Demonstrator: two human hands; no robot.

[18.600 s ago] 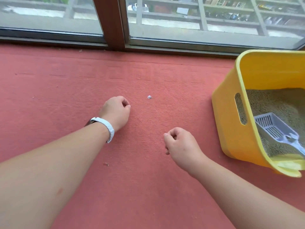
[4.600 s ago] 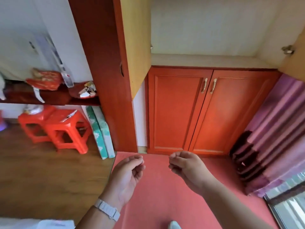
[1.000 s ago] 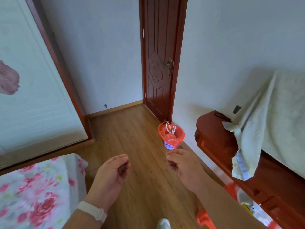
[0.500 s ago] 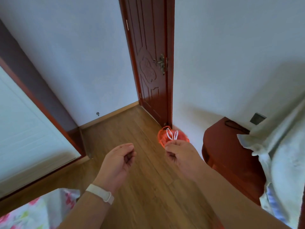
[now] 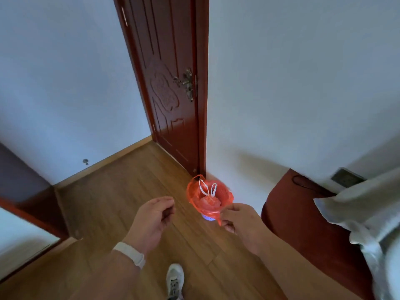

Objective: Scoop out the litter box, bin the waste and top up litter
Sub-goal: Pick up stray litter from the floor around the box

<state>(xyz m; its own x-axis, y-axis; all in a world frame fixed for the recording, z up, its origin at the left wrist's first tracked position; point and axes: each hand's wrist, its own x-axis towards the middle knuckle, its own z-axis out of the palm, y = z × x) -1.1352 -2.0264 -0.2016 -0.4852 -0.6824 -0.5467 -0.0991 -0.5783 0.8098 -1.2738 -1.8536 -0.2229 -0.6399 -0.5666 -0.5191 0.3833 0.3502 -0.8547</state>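
A small bin (image 5: 208,217) lined with a red plastic bag (image 5: 195,197) stands on the wooden floor by the door frame. A white looped handle shows inside the bag. My left hand (image 5: 151,219), with a white wristband, hovers left of the bin with fingers curled towards the thumb. My right hand (image 5: 240,224) hovers just right of the bin, seen from the back with its fingers curled in. Nothing shows between the fingers of either hand. The litter box and scoop are out of view.
A dark red door (image 5: 168,83) stands behind the bin. A dark red wooden cabinet (image 5: 303,224) draped with a pale cloth (image 5: 368,213) is on the right. My white shoe (image 5: 175,278) is on the floor below. A wardrobe edge is at the left.
I have walked closer to the bin, which now sits larger and between my hands. Both hands keep the same curled pose.
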